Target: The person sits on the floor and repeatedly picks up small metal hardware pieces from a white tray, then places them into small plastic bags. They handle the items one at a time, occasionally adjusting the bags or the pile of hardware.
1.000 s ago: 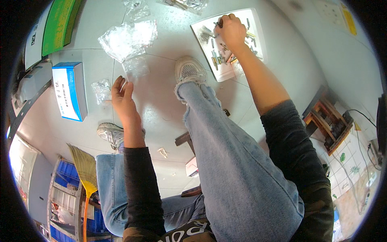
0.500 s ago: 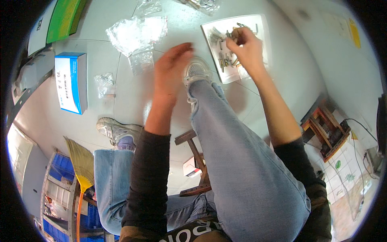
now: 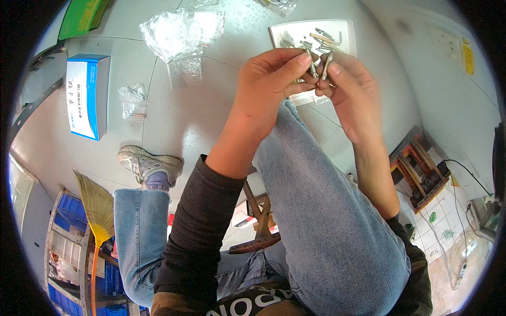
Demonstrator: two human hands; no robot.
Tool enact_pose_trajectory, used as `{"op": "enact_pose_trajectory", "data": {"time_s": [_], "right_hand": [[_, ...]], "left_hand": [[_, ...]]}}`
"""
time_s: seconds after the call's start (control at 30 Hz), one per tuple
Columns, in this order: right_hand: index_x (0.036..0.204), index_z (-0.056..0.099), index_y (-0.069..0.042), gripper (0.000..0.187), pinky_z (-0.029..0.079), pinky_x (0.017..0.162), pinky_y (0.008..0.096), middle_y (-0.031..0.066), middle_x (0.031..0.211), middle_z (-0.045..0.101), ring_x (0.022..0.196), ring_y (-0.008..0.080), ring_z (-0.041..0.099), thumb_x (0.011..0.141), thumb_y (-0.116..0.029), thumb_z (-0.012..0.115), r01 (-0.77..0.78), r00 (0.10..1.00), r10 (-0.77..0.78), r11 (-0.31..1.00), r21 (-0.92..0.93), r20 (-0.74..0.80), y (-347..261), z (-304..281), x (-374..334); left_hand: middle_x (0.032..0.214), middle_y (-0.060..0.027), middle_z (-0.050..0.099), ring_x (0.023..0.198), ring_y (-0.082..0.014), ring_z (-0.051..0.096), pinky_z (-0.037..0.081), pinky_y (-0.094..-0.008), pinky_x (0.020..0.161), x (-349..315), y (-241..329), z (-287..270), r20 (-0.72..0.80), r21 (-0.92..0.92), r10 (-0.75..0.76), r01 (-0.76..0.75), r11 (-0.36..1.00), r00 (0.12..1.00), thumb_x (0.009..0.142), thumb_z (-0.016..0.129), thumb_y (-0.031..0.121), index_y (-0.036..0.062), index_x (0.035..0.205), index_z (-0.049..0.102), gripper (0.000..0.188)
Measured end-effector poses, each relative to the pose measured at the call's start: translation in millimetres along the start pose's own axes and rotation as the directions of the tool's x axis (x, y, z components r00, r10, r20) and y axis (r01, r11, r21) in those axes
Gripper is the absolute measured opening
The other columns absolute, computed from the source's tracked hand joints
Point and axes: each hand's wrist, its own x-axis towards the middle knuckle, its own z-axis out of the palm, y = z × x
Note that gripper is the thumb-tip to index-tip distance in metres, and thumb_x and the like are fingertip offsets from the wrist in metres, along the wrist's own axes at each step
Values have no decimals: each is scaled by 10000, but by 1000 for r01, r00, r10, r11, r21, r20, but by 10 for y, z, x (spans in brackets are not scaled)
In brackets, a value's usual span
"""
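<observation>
Above the near edge of the white tray (image 3: 348,47), my two hands are close together. My left hand (image 3: 261,92) pinches a short silvery bolt (image 3: 312,66) between thumb and fingers. A similar bolt (image 3: 328,63) is gripped by my right hand (image 3: 356,92), its tip angled toward the other one. Finer detail of both pieces is too small to make out. Inside the tray, partly hidden behind my fingers, lie several loose metal bolts (image 3: 322,35) and an L-shaped hex key (image 3: 340,37).
Clear plastic bags (image 3: 176,37) lie on the floor left of the tray, with a small bag of parts (image 3: 133,100) nearer. A blue-and-white box (image 3: 84,97) is at far left. A broom (image 3: 95,205), a shelf with blue bins (image 3: 71,210) and a wooden stool (image 3: 419,168) stand around me.
My left hand has moved right to meet my right hand, which has drawn back from over the tray. Both now hold bolts close together. The view has shifted slightly.
</observation>
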Motion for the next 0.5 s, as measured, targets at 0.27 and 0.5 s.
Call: {"op": "enact_pose_trajectory", "data": {"time_s": [0.27, 0.5], "right_hand": [[1043, 513, 23, 220, 532, 668, 292, 139, 870, 615, 751, 183, 629, 867, -109, 522, -153, 979, 108, 949, 275, 171, -82, -89, -26], [888, 559, -25, 136, 511, 670, 262, 88, 814, 613, 711, 133, 595, 865, -157, 544, -175, 985, 166, 927, 331, 55, -14, -107, -41]], "left_hand": [[825, -54, 602, 747, -132, 593, 501, -269, 712, 33, -1, 2, 81, -106, -109, 118, 987, 991, 868, 537, 224, 3, 971, 584, 248], [836, -64, 611, 766, -135, 603, 500, -261, 719, 30, -1, -3, 95, -191, -142, 158, 969, 985, 870, 534, 206, 11, 954, 579, 217]]}}
